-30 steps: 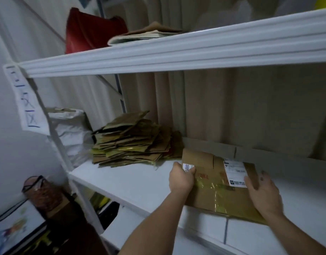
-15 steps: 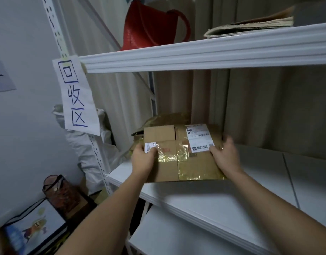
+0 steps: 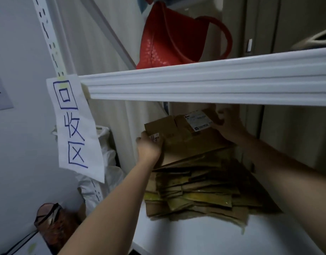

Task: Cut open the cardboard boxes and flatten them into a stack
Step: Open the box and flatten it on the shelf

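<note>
Paper sign (image 3: 75, 124) is hanging taped to the shelf post at far left, blue handwriting reading 回收区, apparently marking this shelf for recycling; left hand (image 3: 149, 147) is gripping the near left edge of the flattened box (image 3: 184, 137), thumb on top beside a small white sticker too blurred to read. The box is hovering tilted just above the stack (image 3: 199, 190) on the lower shelf (image 3: 204, 234), probably about to be laid flat; right hand (image 3: 230, 124) is clasping its far right corner beside a white shipping label (image 3: 199, 121), print illegible.
</note>
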